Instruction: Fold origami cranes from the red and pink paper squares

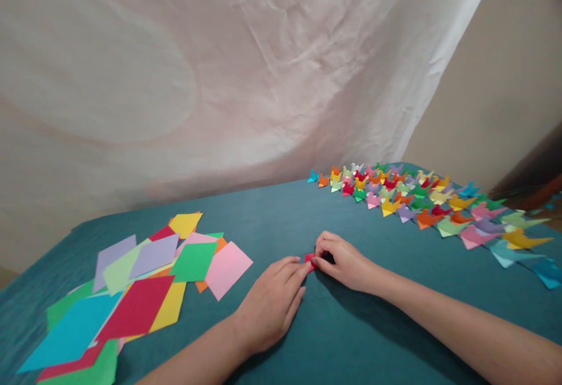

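Note:
A small folded piece of red origami paper (309,263) lies on the cloth in the middle, partly hidden by my fingers. My left hand (274,300) presses the paper's left side with its fingertips, the palm turned down. From the other side, my right hand (340,258) pinches the paper's right edge between thumb and curled fingers. The exact fold is too small to make out.
Loose squares of coloured paper (151,303) overlap in a spread pile on the left. Rows of folded paper birds (428,219) stand at the right and back right. A teal cloth (263,221) covers the table, and a pale curtain (263,81) hangs behind it.

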`<act>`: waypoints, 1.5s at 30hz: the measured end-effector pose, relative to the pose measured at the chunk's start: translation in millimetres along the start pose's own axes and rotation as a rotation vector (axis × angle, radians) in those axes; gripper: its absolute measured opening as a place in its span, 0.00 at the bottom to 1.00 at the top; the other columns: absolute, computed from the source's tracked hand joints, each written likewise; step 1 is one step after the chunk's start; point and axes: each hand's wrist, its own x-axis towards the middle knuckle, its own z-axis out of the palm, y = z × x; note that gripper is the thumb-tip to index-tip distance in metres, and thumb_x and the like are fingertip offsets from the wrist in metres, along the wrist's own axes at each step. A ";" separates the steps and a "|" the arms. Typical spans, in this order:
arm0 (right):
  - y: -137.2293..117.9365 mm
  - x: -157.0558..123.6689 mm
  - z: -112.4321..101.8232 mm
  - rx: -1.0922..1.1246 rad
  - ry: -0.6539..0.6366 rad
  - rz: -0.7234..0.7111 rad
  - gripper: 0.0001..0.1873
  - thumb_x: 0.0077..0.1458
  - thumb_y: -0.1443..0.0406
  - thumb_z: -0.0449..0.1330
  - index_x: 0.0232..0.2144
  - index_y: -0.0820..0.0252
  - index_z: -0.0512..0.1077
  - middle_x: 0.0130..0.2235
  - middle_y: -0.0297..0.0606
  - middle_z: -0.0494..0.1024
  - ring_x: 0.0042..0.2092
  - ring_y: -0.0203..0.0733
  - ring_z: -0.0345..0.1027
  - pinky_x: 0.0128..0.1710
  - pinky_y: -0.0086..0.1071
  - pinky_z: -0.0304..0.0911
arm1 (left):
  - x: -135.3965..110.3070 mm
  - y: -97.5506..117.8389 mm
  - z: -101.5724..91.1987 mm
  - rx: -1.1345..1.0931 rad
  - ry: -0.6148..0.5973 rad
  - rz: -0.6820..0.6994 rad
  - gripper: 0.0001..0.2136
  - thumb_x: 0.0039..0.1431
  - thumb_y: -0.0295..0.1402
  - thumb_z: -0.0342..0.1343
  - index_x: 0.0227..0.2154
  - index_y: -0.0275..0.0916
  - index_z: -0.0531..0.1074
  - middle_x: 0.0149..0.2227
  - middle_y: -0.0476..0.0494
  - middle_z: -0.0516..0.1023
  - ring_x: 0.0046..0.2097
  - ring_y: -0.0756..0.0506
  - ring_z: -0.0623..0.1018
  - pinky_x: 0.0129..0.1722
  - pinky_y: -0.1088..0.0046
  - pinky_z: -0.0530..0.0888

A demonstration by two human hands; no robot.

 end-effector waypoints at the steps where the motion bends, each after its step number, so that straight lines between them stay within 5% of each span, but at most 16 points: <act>1: 0.2 -0.1 -0.1 -0.001 0.001 -0.002 0.05 0.54 0.70 0.56 0.26 0.61 0.67 0.32 0.37 0.69 0.36 0.39 0.63 0.37 0.32 0.59 | -0.4 -1.7 0.9 -0.021 0.019 -0.003 0.19 0.64 0.28 0.41 0.57 0.39 0.56 0.54 0.40 0.68 0.57 0.44 0.65 0.56 0.60 0.66; 15: -0.4 -0.9 0.2 -0.007 0.012 0.005 0.06 0.54 0.69 0.56 0.25 0.60 0.67 0.32 0.37 0.69 0.36 0.39 0.63 0.37 0.32 0.59 | 4.4 -11.8 -6.8 -0.060 -0.082 0.038 0.24 0.58 0.19 0.42 0.56 0.45 0.61 0.53 0.45 0.69 0.57 0.44 0.63 0.57 0.61 0.62; 45: -2.9 -2.6 5.0 -0.103 0.043 0.027 0.04 0.53 0.70 0.56 0.26 0.61 0.67 0.32 0.37 0.68 0.36 0.39 0.63 0.38 0.32 0.59 | 4.9 -10.5 -3.9 0.107 -0.129 0.071 0.20 0.63 0.25 0.44 0.57 0.40 0.59 0.57 0.43 0.65 0.59 0.42 0.62 0.56 0.59 0.63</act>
